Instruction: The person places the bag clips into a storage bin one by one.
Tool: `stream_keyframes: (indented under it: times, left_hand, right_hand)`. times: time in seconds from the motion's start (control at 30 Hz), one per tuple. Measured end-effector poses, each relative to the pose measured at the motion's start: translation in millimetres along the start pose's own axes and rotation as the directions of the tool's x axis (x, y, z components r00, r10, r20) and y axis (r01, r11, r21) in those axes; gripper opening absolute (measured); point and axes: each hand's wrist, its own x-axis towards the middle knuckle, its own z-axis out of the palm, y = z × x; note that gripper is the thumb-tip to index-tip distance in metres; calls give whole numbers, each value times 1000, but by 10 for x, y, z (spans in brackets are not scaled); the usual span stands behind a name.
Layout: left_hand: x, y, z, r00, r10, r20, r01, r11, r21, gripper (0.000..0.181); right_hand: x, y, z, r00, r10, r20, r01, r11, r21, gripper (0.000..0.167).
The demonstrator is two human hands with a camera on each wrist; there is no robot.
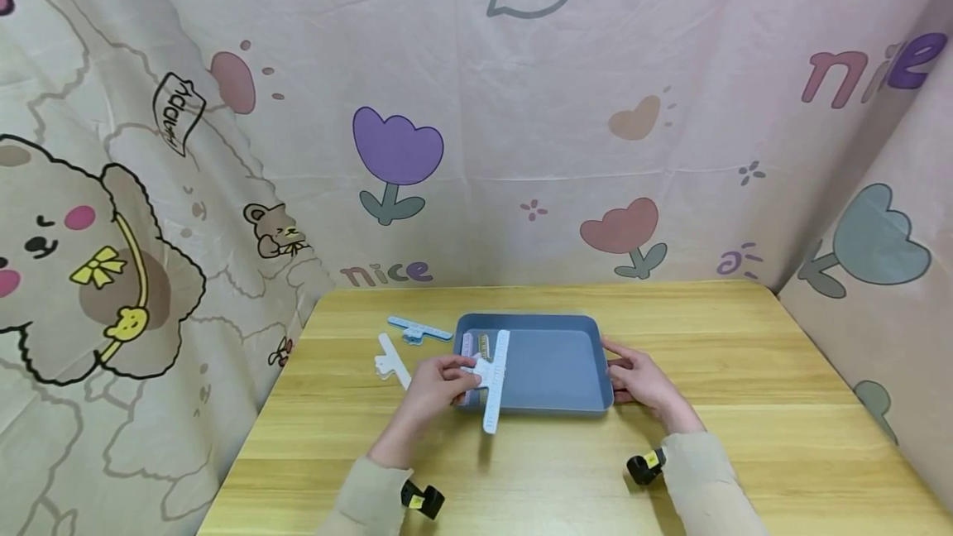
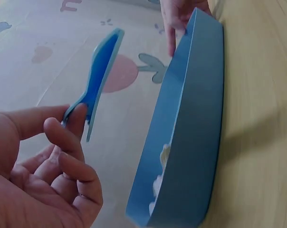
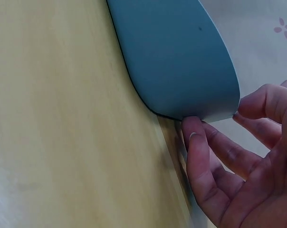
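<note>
Left hand: The person's left hand (image 1: 439, 383) pinches a clip by its handle, the remaining fingers loosely bent.
Held clip: The pale blue ruler clip (image 1: 496, 383) hangs in the air over the left part of the tray, apart from the rim.
Right hand: At the opposite end, the right hand (image 1: 642, 379) rests its loosely bent fingers against the outer wall.
Tray: A blue-grey tray (image 1: 562, 364) sits flat on the table between both hands.
Inside the tray: A lilac piece (image 1: 467, 344) and an olive piece (image 1: 484, 346) lie at its left end, partly hidden by hand and clip.
Left of the tray: A white clip (image 1: 390, 360) and a blue clip (image 1: 419, 330) lie near each other.
Wrists: Black cameras show at both light sleeves (image 1: 378, 495).
Setting: The wood-grained table (image 1: 744, 354) meets a pale cloth (image 1: 521, 81) printed with flowers and bears.
</note>
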Motion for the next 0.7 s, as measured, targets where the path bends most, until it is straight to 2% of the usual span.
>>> stream_keyframes:
  times: [0.27,0.53,0.7]
  left_hand:
    - [139,28,179,999,-48,-2,48,997,-56,32]
    - [238,30,382,995,-87,54,92,991,-101,30]
    - [291,36,542,992,-106,67,113,987,-110,30]
  right_hand:
    - [-37,22,16,1000,-4,-2,4,1000,-16,58]
    - [-96,30,31,1000,-6,17,6,999,-31,58]
    - [-122,39,51,1000,-8,12,9,999,-37,58]
